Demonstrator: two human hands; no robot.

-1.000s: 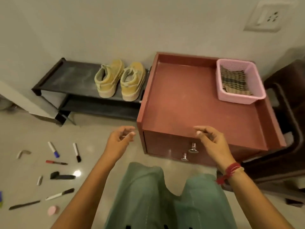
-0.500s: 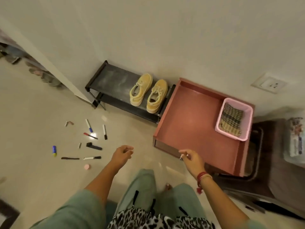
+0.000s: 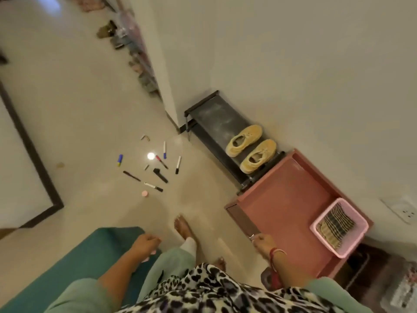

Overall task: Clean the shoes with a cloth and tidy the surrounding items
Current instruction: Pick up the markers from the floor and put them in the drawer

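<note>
Two yellow shoes (image 3: 252, 149) sit side by side on a black rack (image 3: 212, 114) against the wall. To the right of the rack stands a red cabinet (image 3: 286, 199); on its top is a pink basket (image 3: 317, 229) holding a folded checked cloth (image 3: 336, 225). My left hand (image 3: 146, 242) hangs loosely curled over my leg and holds nothing. My right hand (image 3: 262, 241) is at the cabinet's front edge, fingertips beside a metal drawer knob (image 3: 251, 236); the blur hides whether it grips the knob.
Several markers and pens (image 3: 158, 168) and a pink round lid (image 3: 144, 193) lie scattered on the floor left of the rack. A teal mat (image 3: 101, 247) lies at lower left, a dark chair (image 3: 361, 269) right of the cabinet. More footwear (image 3: 135, 55) lines the far wall.
The view has risen and tilted as I stood up, so everything looks smaller and farther. My right hand has come down to the drawer knob; my left hand has dropped toward my leg.
</note>
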